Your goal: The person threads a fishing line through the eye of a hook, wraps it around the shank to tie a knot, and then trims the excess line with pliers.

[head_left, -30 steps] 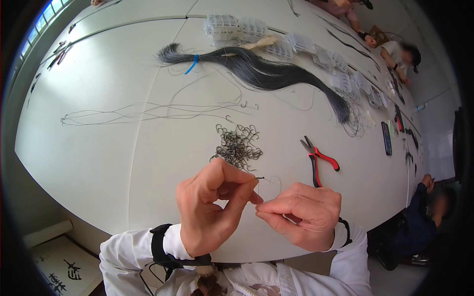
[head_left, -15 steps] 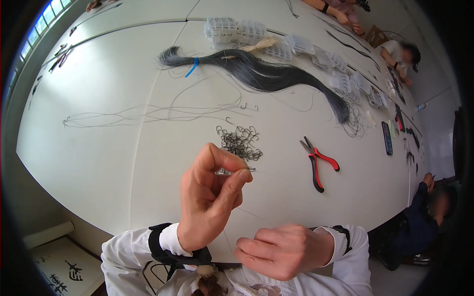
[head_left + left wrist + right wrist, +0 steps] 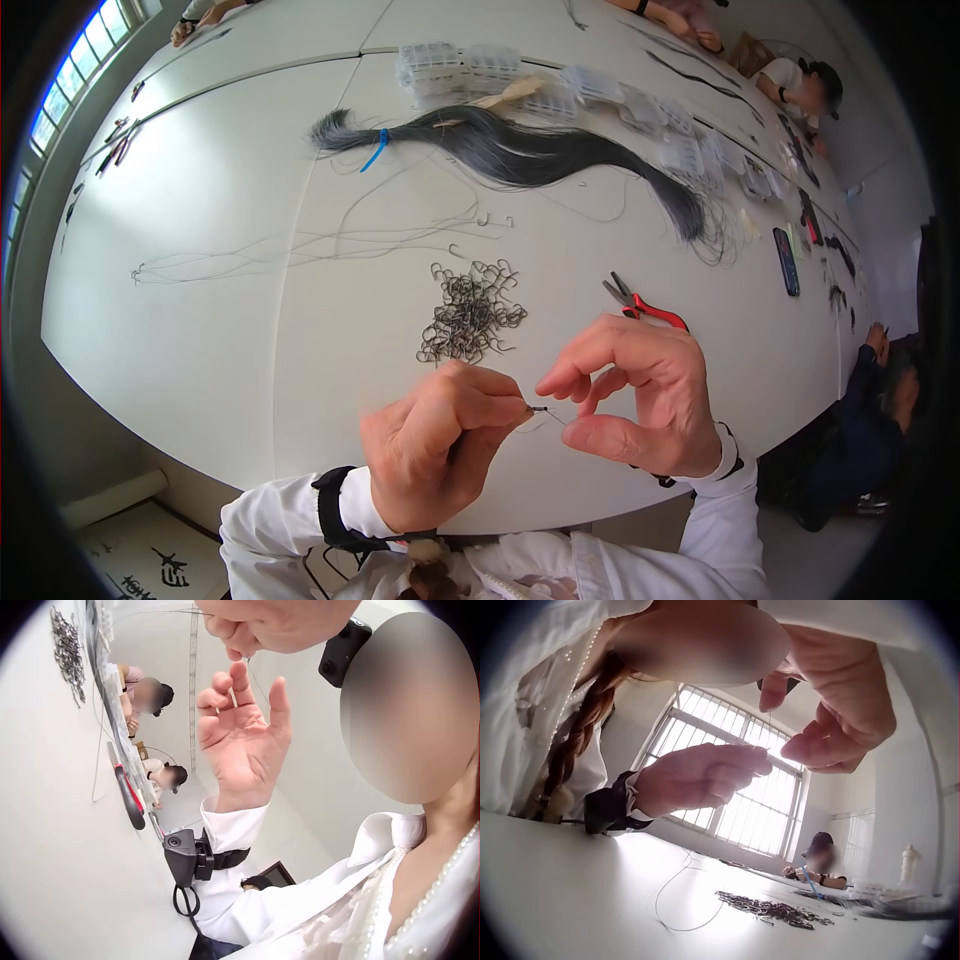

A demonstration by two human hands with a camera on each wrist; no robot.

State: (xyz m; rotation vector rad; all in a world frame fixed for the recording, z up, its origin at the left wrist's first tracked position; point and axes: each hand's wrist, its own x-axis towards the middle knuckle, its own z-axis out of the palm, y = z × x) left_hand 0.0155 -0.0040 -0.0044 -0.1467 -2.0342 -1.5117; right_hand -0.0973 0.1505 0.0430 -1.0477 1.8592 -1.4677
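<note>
Left hand (image 3: 440,445) is pinching a small dark piece (image 3: 539,408) above the table (image 3: 180,360), near the hooks (image 3: 470,310).
Right hand (image 3: 650,395) is hovering beside it, fingers curved apart, gripping nothing visible; clear boxes (image 3: 595,85) are lying farther back, contents too small to tell.

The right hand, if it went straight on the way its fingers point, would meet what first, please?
Most likely the left hand, or the small dark piece pinched there; depth is unclear, so I cannot tell which comes first.
</note>
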